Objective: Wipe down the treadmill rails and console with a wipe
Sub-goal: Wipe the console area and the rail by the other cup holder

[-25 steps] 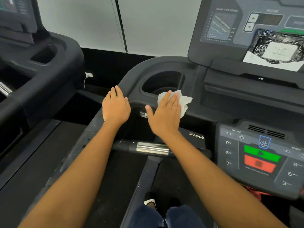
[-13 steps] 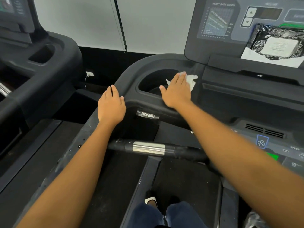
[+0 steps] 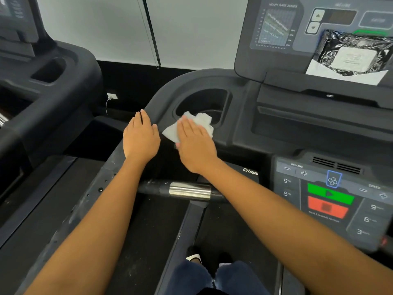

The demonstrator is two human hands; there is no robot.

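A white wipe [image 3: 172,130] lies crumpled on the dark console housing [image 3: 240,116] at the near rim of the cup holder [image 3: 202,103]. My right hand [image 3: 194,143] presses flat on the wipe with straight fingers, covering its middle. My left hand [image 3: 141,138] rests palm down on the left rail [image 3: 153,105] where it curves into the console, just left of the wipe. The upper display panel [image 3: 276,26] rises at the right.
A pack of wipes [image 3: 353,55] leans on the display ledge. The control panel [image 3: 331,194] with green and red buttons sits at the right. A crossbar with a metal sensor [image 3: 189,191] runs below my forearms. Another treadmill [image 3: 46,81] stands to the left.
My right hand has drawn the wipe back from the cup holder's far right rim to its near left rim, close to my left hand. My left hand has stayed on the rail.
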